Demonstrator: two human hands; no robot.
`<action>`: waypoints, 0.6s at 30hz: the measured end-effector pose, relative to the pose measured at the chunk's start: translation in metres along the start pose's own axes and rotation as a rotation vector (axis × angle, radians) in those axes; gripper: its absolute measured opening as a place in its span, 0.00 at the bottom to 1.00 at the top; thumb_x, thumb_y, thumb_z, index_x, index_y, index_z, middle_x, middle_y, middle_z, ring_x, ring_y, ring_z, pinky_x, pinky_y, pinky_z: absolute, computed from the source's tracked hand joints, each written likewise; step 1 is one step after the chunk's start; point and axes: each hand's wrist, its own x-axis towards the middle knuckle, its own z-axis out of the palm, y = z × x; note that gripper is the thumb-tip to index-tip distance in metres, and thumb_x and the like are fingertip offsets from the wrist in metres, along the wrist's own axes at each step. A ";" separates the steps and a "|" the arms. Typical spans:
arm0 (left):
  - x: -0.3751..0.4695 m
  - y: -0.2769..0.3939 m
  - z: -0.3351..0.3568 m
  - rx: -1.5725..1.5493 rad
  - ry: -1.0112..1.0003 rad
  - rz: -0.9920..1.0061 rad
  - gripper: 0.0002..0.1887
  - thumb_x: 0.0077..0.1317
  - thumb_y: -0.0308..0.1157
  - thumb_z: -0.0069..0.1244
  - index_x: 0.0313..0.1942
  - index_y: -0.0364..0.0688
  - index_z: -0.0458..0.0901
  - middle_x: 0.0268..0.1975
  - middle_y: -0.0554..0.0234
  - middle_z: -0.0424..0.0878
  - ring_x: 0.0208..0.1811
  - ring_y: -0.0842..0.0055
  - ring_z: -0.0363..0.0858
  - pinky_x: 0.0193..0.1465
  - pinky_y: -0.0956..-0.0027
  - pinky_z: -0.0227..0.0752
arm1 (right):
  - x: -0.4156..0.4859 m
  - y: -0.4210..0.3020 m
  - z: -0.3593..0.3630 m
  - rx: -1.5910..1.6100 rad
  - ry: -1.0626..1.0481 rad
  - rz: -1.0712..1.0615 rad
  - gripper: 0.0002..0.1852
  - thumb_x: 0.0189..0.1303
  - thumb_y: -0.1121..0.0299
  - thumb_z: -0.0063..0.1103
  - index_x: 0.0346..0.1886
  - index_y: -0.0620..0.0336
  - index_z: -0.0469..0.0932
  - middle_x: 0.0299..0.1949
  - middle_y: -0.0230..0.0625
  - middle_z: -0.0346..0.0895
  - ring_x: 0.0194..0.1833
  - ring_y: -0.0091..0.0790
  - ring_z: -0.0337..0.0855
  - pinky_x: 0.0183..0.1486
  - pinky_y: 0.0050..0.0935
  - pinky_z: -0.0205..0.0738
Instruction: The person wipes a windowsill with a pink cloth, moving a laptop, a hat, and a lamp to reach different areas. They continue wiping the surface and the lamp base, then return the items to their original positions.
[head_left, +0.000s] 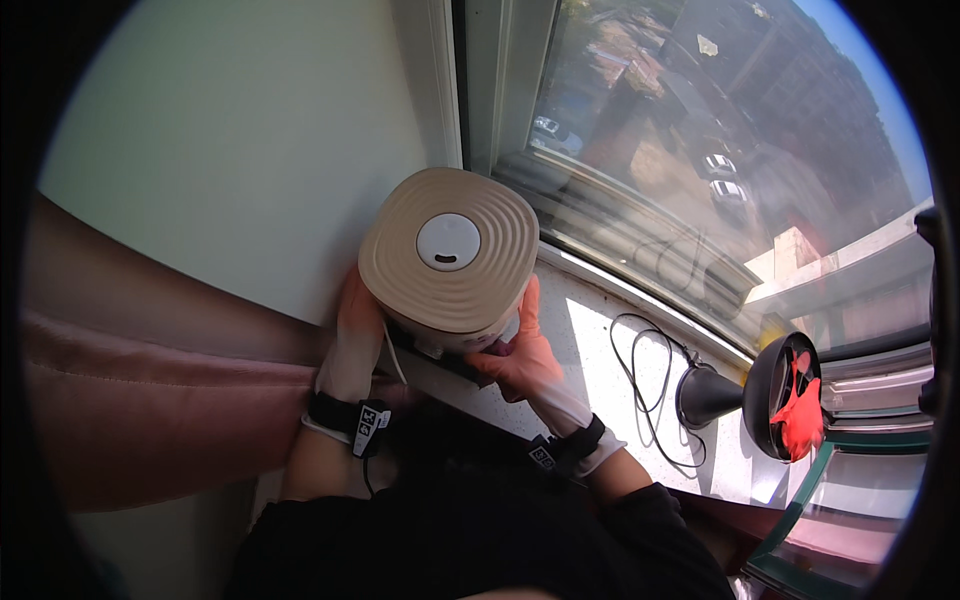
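Observation:
A small household appliance with a tan, ribbed, rounded-square lid (390, 277) is held before me at the window corner. A round white cap with a dark slot sits in the lid's middle. My left hand (358, 319), in a thin glove, is against its left side, with the fingers hidden behind it. My right hand (525, 356), also gloved, grips its lower right side, thumb raised along the wall and fingers curled near the base. A thin pale cord (393, 352) hangs beside the appliance. Whether its base touches the sill is hidden.
A pale speckled windowsill (551, 289) runs right beneath the window (645, 150). On it are a looped black cable (636, 379) and a black round-headed device on a cone base (712, 396), with red material in its head. A pink curtain (172, 405) hangs at left; a green-edged clear object (802, 495) is lower right.

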 end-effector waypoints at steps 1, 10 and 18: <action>-0.003 0.001 0.000 -0.113 0.082 -0.108 0.23 0.81 0.39 0.37 0.69 0.36 0.69 0.65 0.58 0.77 0.65 0.74 0.74 0.68 0.69 0.66 | 0.000 -0.002 -0.002 0.000 -0.027 -0.004 0.69 0.58 0.71 0.70 0.78 0.21 0.15 0.22 0.25 0.72 0.20 0.19 0.68 0.18 0.22 0.61; -0.021 0.004 -0.012 0.056 0.049 -0.201 0.24 0.82 0.39 0.34 0.70 0.36 0.67 0.66 0.61 0.75 0.66 0.75 0.73 0.69 0.70 0.64 | 0.005 -0.006 -0.005 -0.117 -0.033 -0.111 0.69 0.56 0.70 0.70 0.78 0.29 0.15 0.61 0.41 0.57 0.25 0.30 0.76 0.18 0.28 0.72; -0.011 -0.012 -0.009 -0.173 0.172 -0.361 0.19 0.82 0.39 0.36 0.65 0.42 0.72 0.60 0.68 0.78 0.58 0.81 0.75 0.62 0.74 0.67 | 0.015 0.001 -0.010 -0.115 -0.003 -0.163 0.68 0.60 0.70 0.71 0.78 0.23 0.15 0.32 0.33 0.81 0.20 0.23 0.70 0.18 0.26 0.65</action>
